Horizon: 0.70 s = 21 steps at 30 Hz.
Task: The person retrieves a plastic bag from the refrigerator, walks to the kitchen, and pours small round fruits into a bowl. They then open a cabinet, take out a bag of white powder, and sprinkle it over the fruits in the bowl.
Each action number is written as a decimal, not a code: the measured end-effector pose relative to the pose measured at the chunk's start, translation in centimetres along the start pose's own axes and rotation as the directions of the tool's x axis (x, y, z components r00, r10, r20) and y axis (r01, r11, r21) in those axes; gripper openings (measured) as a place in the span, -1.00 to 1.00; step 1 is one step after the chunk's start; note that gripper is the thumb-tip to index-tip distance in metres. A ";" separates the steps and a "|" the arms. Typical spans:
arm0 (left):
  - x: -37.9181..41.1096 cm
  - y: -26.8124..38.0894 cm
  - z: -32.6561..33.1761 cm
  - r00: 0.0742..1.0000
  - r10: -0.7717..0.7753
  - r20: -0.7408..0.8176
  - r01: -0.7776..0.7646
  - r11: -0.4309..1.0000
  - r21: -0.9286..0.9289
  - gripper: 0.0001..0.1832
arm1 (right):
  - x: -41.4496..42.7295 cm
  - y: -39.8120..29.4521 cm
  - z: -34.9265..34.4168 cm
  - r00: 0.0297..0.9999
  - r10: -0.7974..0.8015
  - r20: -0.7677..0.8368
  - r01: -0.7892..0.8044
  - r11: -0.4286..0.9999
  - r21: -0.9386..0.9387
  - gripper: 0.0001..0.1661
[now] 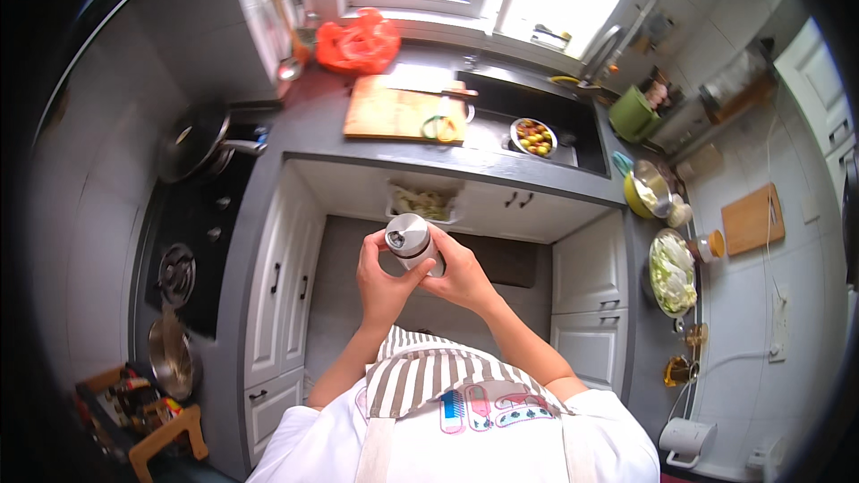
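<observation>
A small cylindrical jar [411,236] with a silver metal lid and a dark ring below it is held up before my chest. The lid has a small round dark opening or window on its left side. My left hand [384,280] wraps it from the left. From the right, my right hand [463,270] grips it, thumbs meeting low on the near side. Fingers hide part of the jar's body, so its contents cannot be told. Beyond the jar, a white bin [443,215] with pale green scraps hangs at the cabinet front.
Ahead on the grey counter [309,127] are a wooden cutting board [382,111] with scissors [439,126], a red plastic bag [359,40], and a sink [584,127] holding a bowl of small fruits [535,137]. Cut cabbage [673,272] lies right; a stove [194,235] and pan [191,141] left.
</observation>
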<state>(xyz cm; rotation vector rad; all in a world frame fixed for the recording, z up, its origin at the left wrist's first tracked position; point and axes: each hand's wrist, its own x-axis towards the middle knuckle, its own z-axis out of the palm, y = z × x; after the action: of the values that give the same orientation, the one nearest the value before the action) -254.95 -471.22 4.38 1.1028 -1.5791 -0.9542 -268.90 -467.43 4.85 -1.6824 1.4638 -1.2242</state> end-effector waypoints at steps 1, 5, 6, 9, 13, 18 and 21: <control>0.8 0.6 2.2 0.998 0.016 0.058 -0.016 1.000 -0.004 -0.35 | -0.2 1.2 -1.9 0.998 0.007 -0.058 -0.006 1.000 0.009 -0.12; 4.2 1.4 10.7 0.969 0.091 0.230 -0.082 0.995 -0.050 -0.39 | 0.0 5.4 -8.4 0.963 0.114 -0.244 -0.115 0.993 0.009 -0.20; 5.2 1.5 12.9 0.959 0.120 0.255 -0.105 0.992 -0.071 -0.40 | 0.4 6.2 -10.0 0.947 0.103 -0.305 -0.110 0.994 -0.006 -0.23; 7.9 1.5 18.8 0.932 0.186 0.311 -0.157 0.981 -0.117 -0.42 | 1.7 9.2 -14.2 0.910 0.134 -0.392 -0.143 0.990 0.005 -0.23; 11.5 1.8 27.0 0.888 0.272 0.369 -0.219 0.959 -0.180 -0.44 | 3.2 14.0 -20.2 0.842 0.198 -0.502 -0.247 0.969 -0.032 -0.18; 15.4 3.3 34.6 0.842 0.351 0.411 -0.266 0.931 -0.249 -0.46 | 5.0 16.9 -27.5 0.802 0.211 -0.558 -0.328 0.937 -0.117 -0.17; 17.5 3.7 36.3 0.860 0.358 0.365 -0.300 0.931 -0.205 -0.47 | 7.4 17.6 -29.8 0.844 0.140 -0.517 -0.265 0.948 -0.175 -0.19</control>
<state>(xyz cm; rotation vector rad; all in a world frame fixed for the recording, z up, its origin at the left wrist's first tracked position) -293.26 -484.11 3.68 0.5268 -1.9182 -1.0776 -303.59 -474.53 3.35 -1.3525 2.1225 -1.4783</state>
